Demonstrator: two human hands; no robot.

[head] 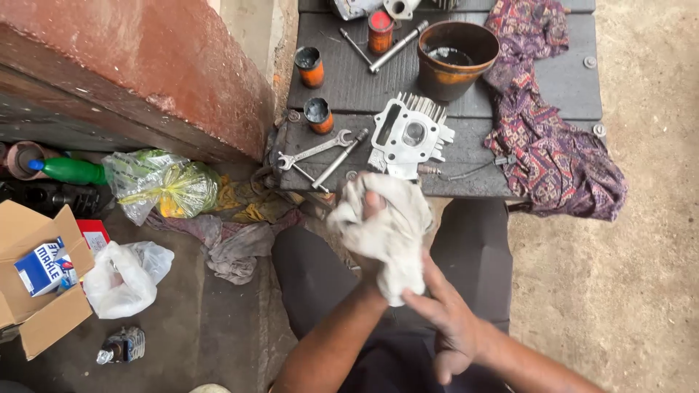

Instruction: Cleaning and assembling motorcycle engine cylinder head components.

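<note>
**White rag wrapped over 1 hand, engine part waiting on the worktop**

White, crumpled cotton rag (pixel 386 229) sits at the centre of the frame, bundled around the left hand (pixel 373 240), whose fingers are buried in the cloth and appear closed into it. The right hand (pixel 451 320) comes in from the lower right with fingers loosely curled, its fingertips pinching the rag's lower edge, so the cloth is pulled snug over the other hand, as in wiping it clean. Both hands hover above the person's dark-trousered lap, just below the near edge of the dark grey slatted worktop (pixel 553 87).

Just above the rag lies a pale aluminium finned cylinder head (pixel 409 137), flat on the boards and within easy reach. To its left, 2 steel spanners (pixel 320 151) lie crossed, likely set down where they were last used. 3 small orange-and-black tins (pixel 318 115) stand upright nearby, and a rusty brown bowl holding dark liquid (pixel 455 58) sits at the upper centre, well back from the edge. A purple patterned cloth (pixel 546 138) drapes off the worktop's right side.
</note>
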